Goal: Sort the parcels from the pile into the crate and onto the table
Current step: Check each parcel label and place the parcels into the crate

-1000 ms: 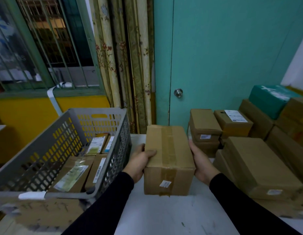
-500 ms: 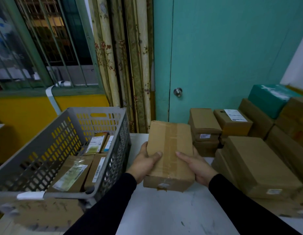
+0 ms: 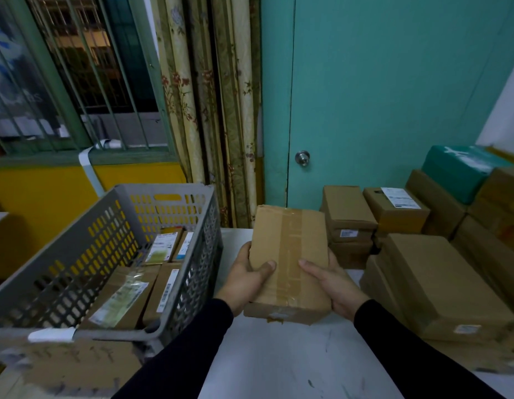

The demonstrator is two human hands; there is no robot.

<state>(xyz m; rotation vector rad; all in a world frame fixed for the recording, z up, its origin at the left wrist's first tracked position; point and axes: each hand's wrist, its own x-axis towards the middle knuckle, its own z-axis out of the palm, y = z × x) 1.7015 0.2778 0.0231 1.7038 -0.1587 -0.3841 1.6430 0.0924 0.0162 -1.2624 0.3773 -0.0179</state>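
Hands: left hand [image 3: 245,279] and right hand [image 3: 333,283] grip taped cardboard parcel [image 3: 289,254] above worktop [image 3: 279,361].
Left: grey crate [image 3: 86,251], labelled parcels inside.
Right: stacked parcel pile [image 3: 440,277].

A brown cardboard parcel [image 3: 289,260], taped along its length, is held tilted above the white surface [image 3: 279,364]. The grey slotted crate [image 3: 86,254] at left holds labelled parcels [image 3: 126,295]; the pile [image 3: 440,269] sits right.
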